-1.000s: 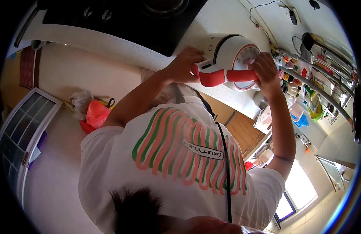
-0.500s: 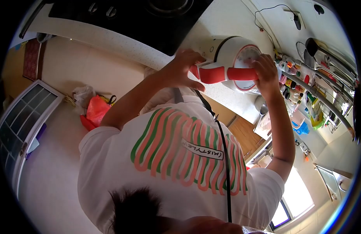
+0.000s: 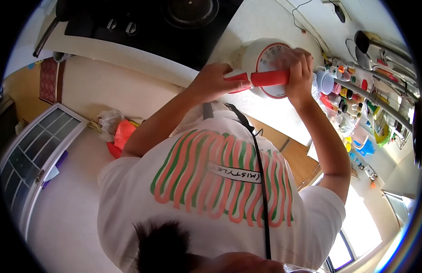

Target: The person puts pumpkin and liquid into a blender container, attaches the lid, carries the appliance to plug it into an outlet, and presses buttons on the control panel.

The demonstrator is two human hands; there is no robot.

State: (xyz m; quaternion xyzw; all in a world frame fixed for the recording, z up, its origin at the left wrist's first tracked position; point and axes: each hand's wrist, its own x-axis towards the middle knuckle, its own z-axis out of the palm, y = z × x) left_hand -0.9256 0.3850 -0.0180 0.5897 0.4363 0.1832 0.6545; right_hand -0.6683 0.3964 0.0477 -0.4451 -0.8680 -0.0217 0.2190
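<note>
A round white kitchen appliance that looks like a rice cooker (image 3: 254, 49) sits on the counter, its top ringed in red with small printed pictures. Across it runs a red-and-white handle (image 3: 271, 78). My left hand (image 3: 215, 83) is closed around the handle's left end, with the thumb lying along the front. At the opposite end, the fingers of my right hand (image 3: 300, 75) curl over the red grip and are slightly blurred. The cooker's far side is partly hidden by the handle and my hands.
Left of the cooker is a black gas stove (image 3: 151, 34) with knobs. Bottles and jars (image 3: 347, 93) crowd the right side below a rail of hanging utensils (image 3: 379, 73). A red bag (image 3: 124, 132) lies on the floor near a glass-paned door (image 3: 42, 145).
My left hand has gone from spread around the handle's end to closed on it. Handle and right hand have shifted slightly left, and more of the cooker's round top faces me.
</note>
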